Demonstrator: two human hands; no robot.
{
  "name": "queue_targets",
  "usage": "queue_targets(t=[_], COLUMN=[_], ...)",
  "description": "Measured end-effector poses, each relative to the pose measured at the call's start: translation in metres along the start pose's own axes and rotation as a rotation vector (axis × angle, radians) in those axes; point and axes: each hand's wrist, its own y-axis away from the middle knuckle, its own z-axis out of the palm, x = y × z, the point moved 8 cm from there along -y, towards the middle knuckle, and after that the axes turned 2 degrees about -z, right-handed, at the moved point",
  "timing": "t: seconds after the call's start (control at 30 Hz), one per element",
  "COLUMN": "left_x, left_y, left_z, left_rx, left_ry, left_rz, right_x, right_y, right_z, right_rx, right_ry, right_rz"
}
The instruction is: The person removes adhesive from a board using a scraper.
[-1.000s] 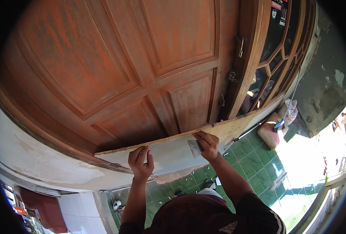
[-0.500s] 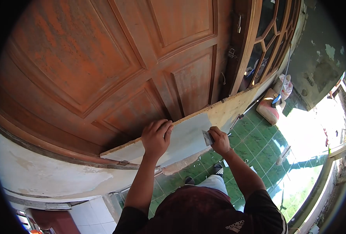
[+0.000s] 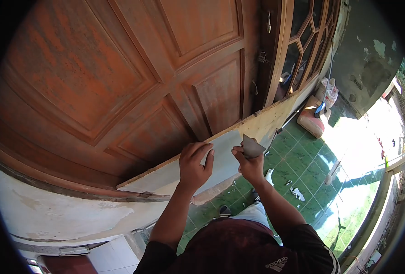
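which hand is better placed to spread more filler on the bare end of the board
Right, most likely: the right hand already holds the scraper beside the board's uncoated stretch, while the left hand is braced on the board's grey part.

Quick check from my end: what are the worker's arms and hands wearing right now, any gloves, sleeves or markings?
No gloves: the left hand and right hand are bare, and both forearms are uncovered. The short sleeves of a dark shirt end near the elbows. The right sleeve carries white stripes and a small white logo with lettering near its hem. No watch, rings or bands show.
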Motion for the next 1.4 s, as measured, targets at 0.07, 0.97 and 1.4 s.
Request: queue_targets(t=[0.07, 0.97, 1.4], left_x=[0.006, -0.114, 0.004], left_y=[0.008, 0.293, -0.011], left_z=[0.018, -0.048, -0.004], left_rx=[-0.138, -0.132, 0.147], left_ry=[0.13, -0.606, -0.336], left_rz=[-0.047, -1.068, -0.062], right_x=[-0.007, -0.112, -0.086], right_y=[0.014, -0.101, -0.113], right_z=[0.009, -0.01, 0.001], right_rx=[-0.069, -0.619, -0.807], right_ry=[-0.128, 0.854, 0.984], right_rz=[0.208, -0.823, -0.999])
